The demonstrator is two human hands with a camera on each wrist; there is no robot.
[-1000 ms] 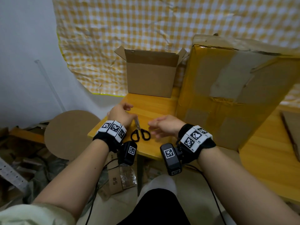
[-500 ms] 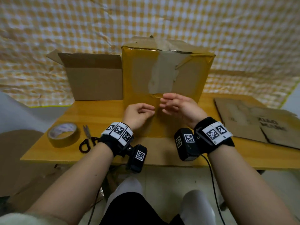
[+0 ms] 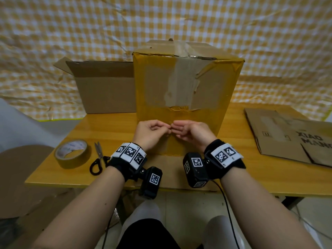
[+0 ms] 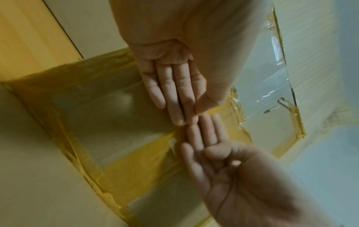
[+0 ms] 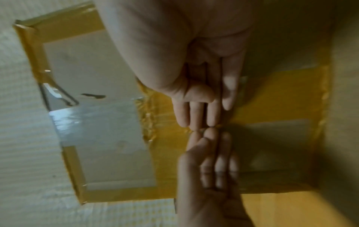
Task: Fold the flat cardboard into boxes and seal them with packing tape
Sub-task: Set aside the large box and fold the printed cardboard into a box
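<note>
Hanging crumpled across the whole background: a yellow-and-white checked cloth, its lower edge trailing down behind the worktop, a glossy yellow wooden surface. Lying near the left front corner of that worktop: black-handled scissors, blades closed and pointing away. Leaning or lying below the worktop's left side: a round brown cardboard disc. Showing under the front edge: a pale tiled floor. Trailing down toward that floor: a thin black cable.

Yellow-taped box upright mid-table, tape roll flat at left, flat cardboard right
</note>
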